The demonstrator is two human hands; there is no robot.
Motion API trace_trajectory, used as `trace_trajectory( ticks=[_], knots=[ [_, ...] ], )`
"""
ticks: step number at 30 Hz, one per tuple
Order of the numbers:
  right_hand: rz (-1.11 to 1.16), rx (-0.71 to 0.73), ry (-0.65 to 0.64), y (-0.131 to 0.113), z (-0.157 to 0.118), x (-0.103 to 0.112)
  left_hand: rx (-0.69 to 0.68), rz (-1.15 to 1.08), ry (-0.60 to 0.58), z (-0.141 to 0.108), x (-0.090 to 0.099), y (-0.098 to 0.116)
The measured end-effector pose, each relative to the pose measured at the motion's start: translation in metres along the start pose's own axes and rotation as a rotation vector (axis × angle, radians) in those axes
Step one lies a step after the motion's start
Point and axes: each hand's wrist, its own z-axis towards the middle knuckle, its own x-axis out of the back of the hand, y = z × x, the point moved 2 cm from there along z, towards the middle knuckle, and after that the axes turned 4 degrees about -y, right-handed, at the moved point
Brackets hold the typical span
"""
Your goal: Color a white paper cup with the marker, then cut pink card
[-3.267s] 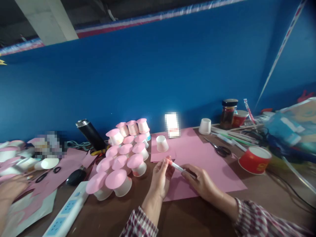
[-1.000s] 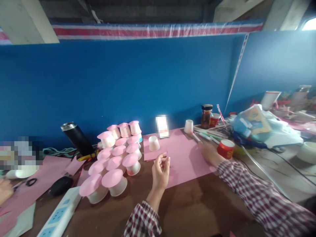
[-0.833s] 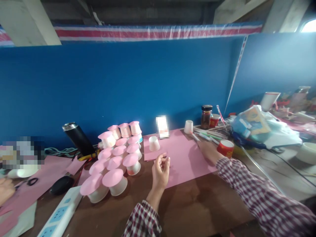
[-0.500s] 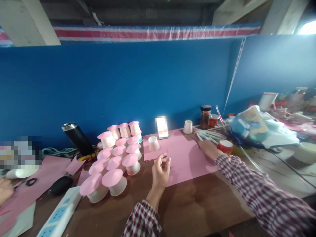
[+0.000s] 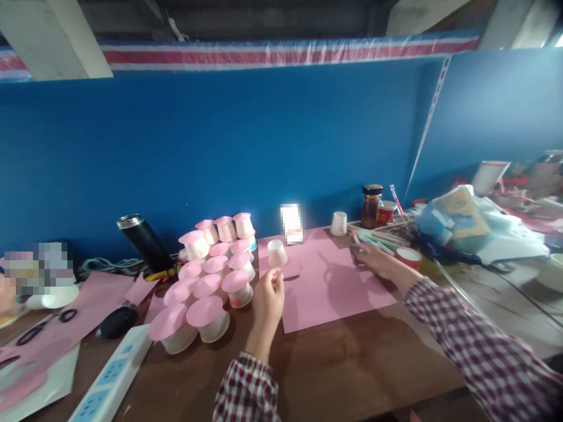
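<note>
A large pink sheet [image 5: 334, 293] lies on the brown table, with a smaller pink piece [image 5: 292, 269] near its left side. My left hand [image 5: 269, 293] has its fingers pinched together just in front of a white paper cup [image 5: 277, 254]; whatever they grip is too small to make out. Over the sheet's right edge, beside several markers [image 5: 380, 242], is my right hand [image 5: 372, 259]. Its fingertips are blurred, and a dark thing seems to be under them. Several cups topped with pink paper discs [image 5: 205, 312] stand in rows left of my left hand.
A black flask [image 5: 145, 246], a mouse [image 5: 117, 322] and a power strip [image 5: 109, 375] are on the left. Behind my right hand stand a white cup [image 5: 338, 224] and a lidded jar [image 5: 372, 206]. Another person's hand [image 5: 6, 293] shows at the left edge.
My left hand has moved left and its fingers have closed together. The small pink piece now shows more to the right of the cup. The view has shifted slightly.
</note>
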Motion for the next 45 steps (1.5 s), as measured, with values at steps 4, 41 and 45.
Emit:
trace_trajectory(
  ticks=[4, 41, 45],
  knots=[
    [0.295, 0.07, -0.186, -0.004, -0.019, -0.033, 0.17, 0.331, -0.191, 0.001, 0.01, -0.011],
    [0.846, -0.006, -0.452, 0.001, -0.039, -0.095, 0.302, -0.495, -0.356, -0.003, -0.013, -0.025],
    [0.85, 0.014, -0.452, 0.001, -0.039, -0.095, 0.354, -0.622, -0.462, -0.005, -0.012, -0.021]
  ],
)
